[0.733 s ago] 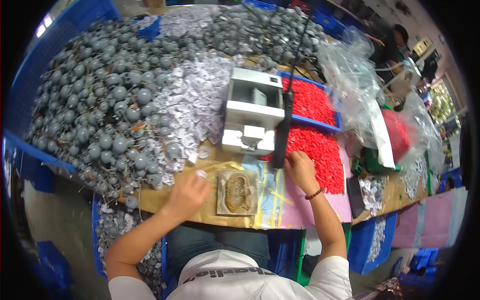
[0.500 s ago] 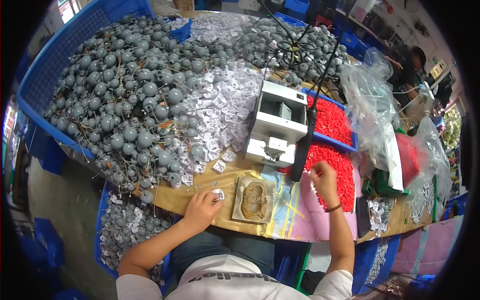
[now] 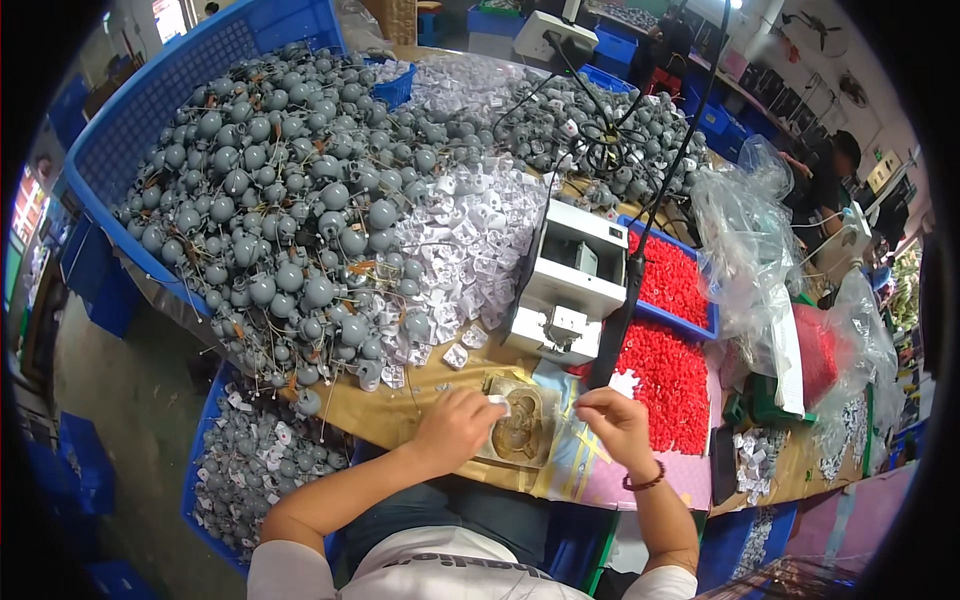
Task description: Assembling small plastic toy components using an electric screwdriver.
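My left hand (image 3: 453,428) pinches a small white plastic part (image 3: 499,404) over the left edge of a square mould block (image 3: 520,437) with a rounded hollow in it. My right hand (image 3: 617,424) is just right of the block, thumb and finger pressed together; whatever they hold is too small to make out. Beyond my right hand lies a heap of small red parts (image 3: 665,385). A white machine (image 3: 568,285) with an open top stands behind the block. Loose white parts (image 3: 465,235) like the one in my left hand are piled left of the machine.
Grey round bulb-like pieces with wires (image 3: 290,210) fill the left of the table, spilling from a blue crate (image 3: 110,160). A blue tray (image 3: 711,326) of red parts and clear plastic bags (image 3: 745,230) are at right. Another person (image 3: 830,175) is at the far right.
My left hand has moved right with the white part, up to the mould block. My right hand has come from the red heap leftward and nearer, toward the block. The view has shifted slightly.
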The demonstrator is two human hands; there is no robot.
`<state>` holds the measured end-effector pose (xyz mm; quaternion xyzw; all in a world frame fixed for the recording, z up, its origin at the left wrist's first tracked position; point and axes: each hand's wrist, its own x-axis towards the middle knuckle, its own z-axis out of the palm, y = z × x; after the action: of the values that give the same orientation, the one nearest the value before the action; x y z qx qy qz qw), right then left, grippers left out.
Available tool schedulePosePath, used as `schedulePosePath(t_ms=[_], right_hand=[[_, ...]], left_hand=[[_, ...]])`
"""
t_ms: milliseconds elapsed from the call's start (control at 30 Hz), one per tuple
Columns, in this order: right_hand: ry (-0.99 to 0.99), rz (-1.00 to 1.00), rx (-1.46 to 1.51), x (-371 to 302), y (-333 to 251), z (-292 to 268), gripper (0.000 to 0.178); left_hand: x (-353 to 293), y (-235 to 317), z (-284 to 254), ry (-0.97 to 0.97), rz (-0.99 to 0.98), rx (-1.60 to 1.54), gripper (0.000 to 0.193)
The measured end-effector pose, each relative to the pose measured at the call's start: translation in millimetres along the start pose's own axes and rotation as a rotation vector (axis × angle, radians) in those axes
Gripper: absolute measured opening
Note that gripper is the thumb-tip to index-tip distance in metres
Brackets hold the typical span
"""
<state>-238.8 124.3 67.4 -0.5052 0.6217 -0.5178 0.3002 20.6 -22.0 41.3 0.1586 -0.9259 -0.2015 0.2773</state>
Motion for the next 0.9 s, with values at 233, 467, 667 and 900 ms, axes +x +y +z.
schedulePosePath(t_ms=[233,467,667,900], right_hand=[[0.001,-0.140,-0.169,-3.8,17.0,27.6,0.014],[-0.006,-0.356,-0.288,7.4,26.2,54.9,0.022],[-0.086,-0.555,-0.577,9.5,34.2,69.5,0.020],[-0.119,-0.600,-0.722,3.7,29.5,72.4,0.021]], left_hand=[[16.3,-1.4,34.1,-0.144,0.077,-0.073,0.023],[20.4,-2.2,33.4,-0.124,-0.058,-0.194,0.031],[52.2,-22.4,-7.0,-0.023,-0.044,-0.257,0.025],[165.0,-153.2,-72.4,0.324,-0.026,0.476,0.017]])
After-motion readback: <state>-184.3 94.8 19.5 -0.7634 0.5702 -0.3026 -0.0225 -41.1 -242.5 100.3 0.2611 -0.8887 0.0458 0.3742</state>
